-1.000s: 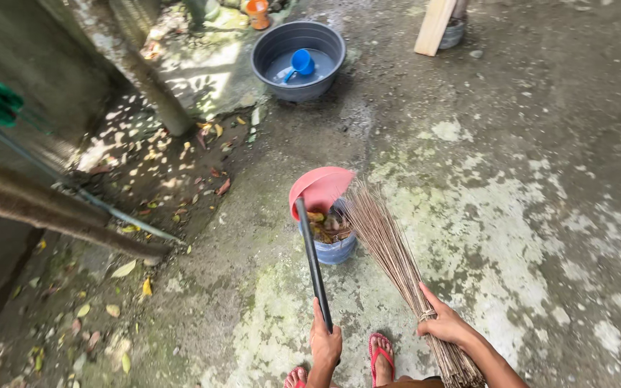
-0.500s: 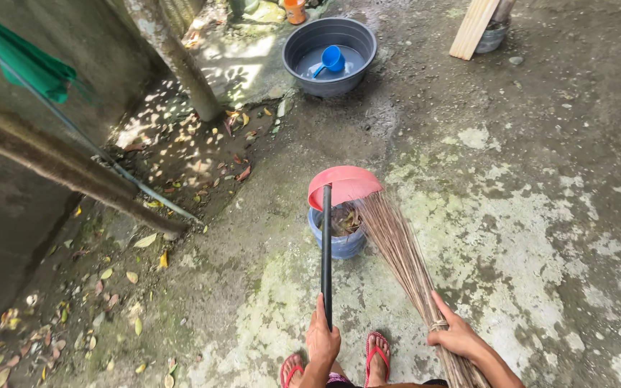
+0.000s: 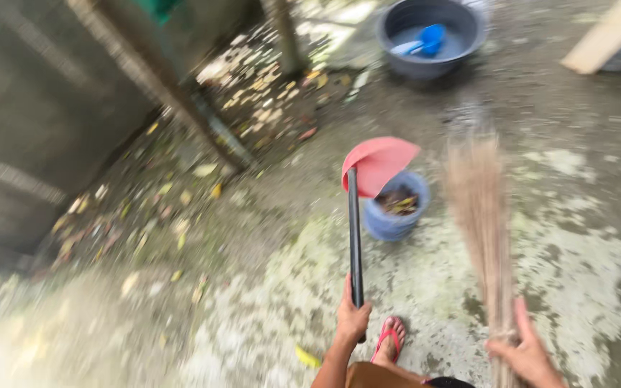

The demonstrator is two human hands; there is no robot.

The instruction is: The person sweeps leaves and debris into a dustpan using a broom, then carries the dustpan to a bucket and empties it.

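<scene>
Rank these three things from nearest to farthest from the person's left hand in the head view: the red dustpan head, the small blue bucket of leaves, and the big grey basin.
From the left hand:
1. Small blue bucket, ahead and slightly to the right.
2. Red dustpan head, just beyond, over the bucket's rim; a close call with the bucket.
3. Grey basin, far ahead at the top right.

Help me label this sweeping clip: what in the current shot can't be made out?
All in the head view:
- Right hand: motion-blurred, partly cut by the bottom edge; its grip on the stick broom is unclear.
- Blue bucket: part of its opening hidden by the red dustpan; contents blurred.
- Grey basin: cut by the top edge.
- Left hand on the black handle: finger detail smeared.
</scene>
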